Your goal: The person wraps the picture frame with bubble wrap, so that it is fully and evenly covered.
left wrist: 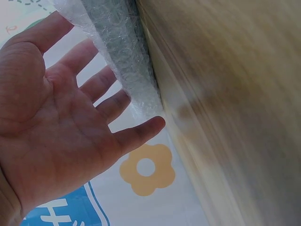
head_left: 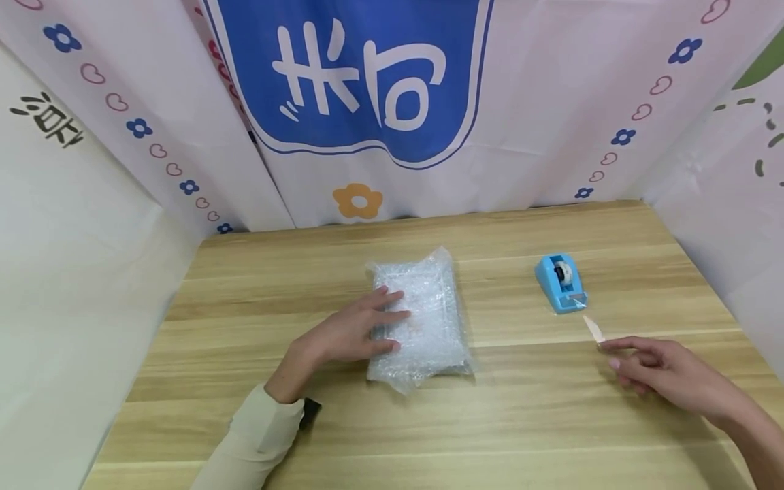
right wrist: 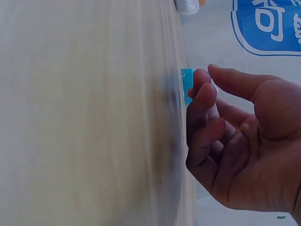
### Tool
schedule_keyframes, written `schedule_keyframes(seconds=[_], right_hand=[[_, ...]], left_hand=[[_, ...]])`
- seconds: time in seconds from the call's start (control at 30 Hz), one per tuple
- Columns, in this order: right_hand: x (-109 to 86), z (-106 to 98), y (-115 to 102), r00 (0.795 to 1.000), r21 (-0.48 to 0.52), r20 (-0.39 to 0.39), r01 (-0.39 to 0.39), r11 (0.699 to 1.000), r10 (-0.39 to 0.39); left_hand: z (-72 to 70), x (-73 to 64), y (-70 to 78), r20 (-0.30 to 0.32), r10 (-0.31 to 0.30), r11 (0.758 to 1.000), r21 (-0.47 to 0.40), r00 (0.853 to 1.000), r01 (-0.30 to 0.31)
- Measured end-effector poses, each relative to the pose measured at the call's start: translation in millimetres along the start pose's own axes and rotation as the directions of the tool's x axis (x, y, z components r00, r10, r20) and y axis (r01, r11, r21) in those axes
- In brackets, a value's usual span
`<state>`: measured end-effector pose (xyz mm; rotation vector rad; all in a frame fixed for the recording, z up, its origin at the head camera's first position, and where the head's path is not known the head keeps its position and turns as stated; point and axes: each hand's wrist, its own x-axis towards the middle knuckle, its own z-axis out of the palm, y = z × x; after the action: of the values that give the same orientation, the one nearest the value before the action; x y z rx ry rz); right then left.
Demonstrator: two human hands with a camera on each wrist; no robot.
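A flat package in bubble wrap (head_left: 431, 327) lies in the middle of the wooden table. My left hand (head_left: 352, 330) rests on its left side with the fingers spread and straight. From the left wrist view, the fingertips of that hand (left wrist: 70, 117) reach the edge of the bubble wrap (left wrist: 124, 52). On the right, my right hand (head_left: 674, 374) pinches a short strip of clear tape (head_left: 593, 329) at its end between thumb and index finger. The other fingers of the right hand (right wrist: 240, 141) are curled in. A blue tape dispenser (head_left: 557, 282) stands just beyond the strip.
The wooden table (head_left: 245, 292) ends at the back against a white printed cloth (head_left: 514, 102). White panels close in the left and right sides. A small black object (head_left: 309, 412) shows beside the left sleeve cuff (head_left: 266, 418).
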<state>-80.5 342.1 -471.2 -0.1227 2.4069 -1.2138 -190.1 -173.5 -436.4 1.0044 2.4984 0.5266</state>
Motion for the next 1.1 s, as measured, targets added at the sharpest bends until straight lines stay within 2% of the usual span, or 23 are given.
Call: schedule_keyframes(seconds=[0.2,0.33,0.6,0.67,0.8,0.9,1.1], right_hand=[[-1.0,2,3,0.999,-0.025,-0.026,0.027,0.999,-0.027],[-1.7,4,2,0.999,-0.040,-0.031,-0.010,0.999,0.009],[-9.2,-2,2,0.994,-0.125,-0.027,-0.109,0.986,0.107],[-9.8,-4,1,0.993,-0.150,-0.041,-0.116,0.982,0.112],[-4.4,-3,-4,0.989,-0.222,-0.135,-0.082,0.972,0.053],[5.6,-2,-11,0.977,-0.257,-0.214,-0.042,0.965,-0.014],[27.6,-1,-24,0.953,-0.230,-0.287,0.029,0.973,-0.096]], left_hand=[[0.8,0.5,-0.3,-0.003,0.003,1.000,0.006,1.000,-0.003],[1.5,0.8,-0.7,0.000,0.003,1.000,0.003,1.000,-0.003],[1.2,0.2,-1.8,-0.002,-0.002,1.000,-0.001,1.000,0.002],[-0.1,-0.5,-1.4,-0.001,-0.006,1.000,0.000,1.000,0.006],[-1.4,-0.9,-1.1,-0.001,-0.012,1.000,0.005,1.000,0.012],[-1.4,-1.1,-0.7,-0.003,-0.011,1.000,0.011,1.000,0.011],[-0.3,-0.3,-0.5,-0.002,-0.003,1.000,0.004,1.000,0.003]])
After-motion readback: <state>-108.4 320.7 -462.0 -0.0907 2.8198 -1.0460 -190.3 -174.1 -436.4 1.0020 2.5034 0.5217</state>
